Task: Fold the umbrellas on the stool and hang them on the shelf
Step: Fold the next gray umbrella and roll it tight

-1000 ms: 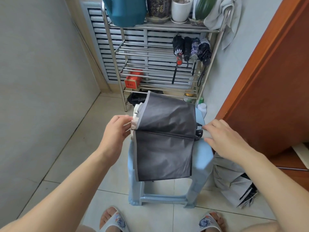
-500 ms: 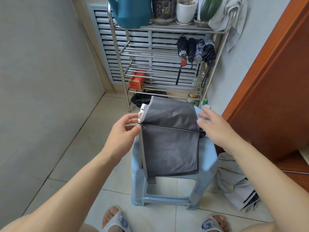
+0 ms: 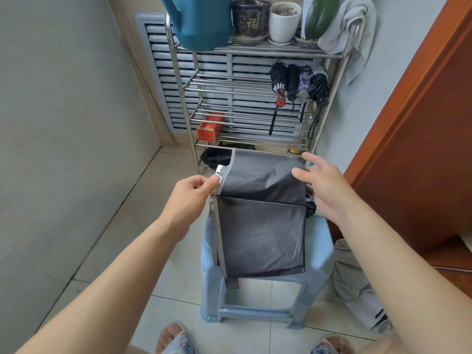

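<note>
The left hand point(image 3: 190, 194) pinches the pale left edge of the grey umbrella point(image 3: 263, 218) between thumb and curled fingers, at the end where a white tip shows. The right hand point(image 3: 324, 185) is spread, fingers straight and loose, its thumb resting on the upper right part of the canopy and its palm over the dark end of the umbrella; it grips nothing. The umbrella lies between the two hands, across the top of the light blue stool point(image 3: 319, 254), with its fabric hanging down over the front edge.

The canopy is dark grey with a lighter grey border, and a thin dark rib runs across it from hand to hand; the cloth above the rib is creased, the panel below hangs flat.

Behind the stool stands the metal shelf point(image 3: 178, 98). On its top tier sit a teal watering can point(image 3: 201, 21), a dark pot point(image 3: 250, 20) and a white pot point(image 3: 284, 21), and a towel point(image 3: 350, 34) is draped over its right corner. Four folded umbrellas point(image 3: 298, 81) hang at its right side. A red tin point(image 3: 209, 129) lies on a lower tier. On the floor right of the stool lies a crumpled pale umbrella point(image 3: 355, 284).
</note>
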`<act>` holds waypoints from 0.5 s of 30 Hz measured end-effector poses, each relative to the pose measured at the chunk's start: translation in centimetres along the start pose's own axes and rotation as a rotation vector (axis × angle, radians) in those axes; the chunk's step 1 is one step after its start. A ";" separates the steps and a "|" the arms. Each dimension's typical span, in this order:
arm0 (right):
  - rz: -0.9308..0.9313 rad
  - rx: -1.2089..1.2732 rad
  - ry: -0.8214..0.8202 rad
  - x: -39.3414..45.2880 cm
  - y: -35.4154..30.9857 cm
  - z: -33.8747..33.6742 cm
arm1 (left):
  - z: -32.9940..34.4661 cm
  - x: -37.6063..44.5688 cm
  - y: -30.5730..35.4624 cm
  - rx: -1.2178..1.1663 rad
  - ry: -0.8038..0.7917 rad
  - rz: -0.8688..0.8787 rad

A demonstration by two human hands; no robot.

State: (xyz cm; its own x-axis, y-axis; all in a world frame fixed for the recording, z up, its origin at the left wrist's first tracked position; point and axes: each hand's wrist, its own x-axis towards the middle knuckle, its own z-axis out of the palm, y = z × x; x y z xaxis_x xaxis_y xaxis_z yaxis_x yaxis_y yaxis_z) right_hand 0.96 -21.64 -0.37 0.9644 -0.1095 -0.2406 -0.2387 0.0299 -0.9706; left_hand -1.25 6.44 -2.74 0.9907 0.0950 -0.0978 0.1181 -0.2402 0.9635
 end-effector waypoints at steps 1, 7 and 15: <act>-0.006 0.029 -0.007 -0.1 0.0 -0.1 | 0.0 -0.1 0.1 0.002 0.004 -0.003; -0.143 -0.030 -0.009 -0.9 -0.3 -0.6 | -0.2 0.1 0.8 -0.296 0.025 -0.213; -0.270 -0.296 -0.144 -5.1 -2.0 -2.9 | -0.4 -1.2 1.6 0.072 -0.069 0.058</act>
State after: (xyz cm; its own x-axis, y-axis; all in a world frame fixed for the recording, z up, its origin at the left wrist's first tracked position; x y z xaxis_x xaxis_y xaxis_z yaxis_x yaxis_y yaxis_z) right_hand -3.82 -23.98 2.82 0.9978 0.0665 0.0047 0.0225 -0.2701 -0.9626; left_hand -2.32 6.34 -0.96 0.9980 0.0131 -0.0621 0.0631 -0.3125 0.9478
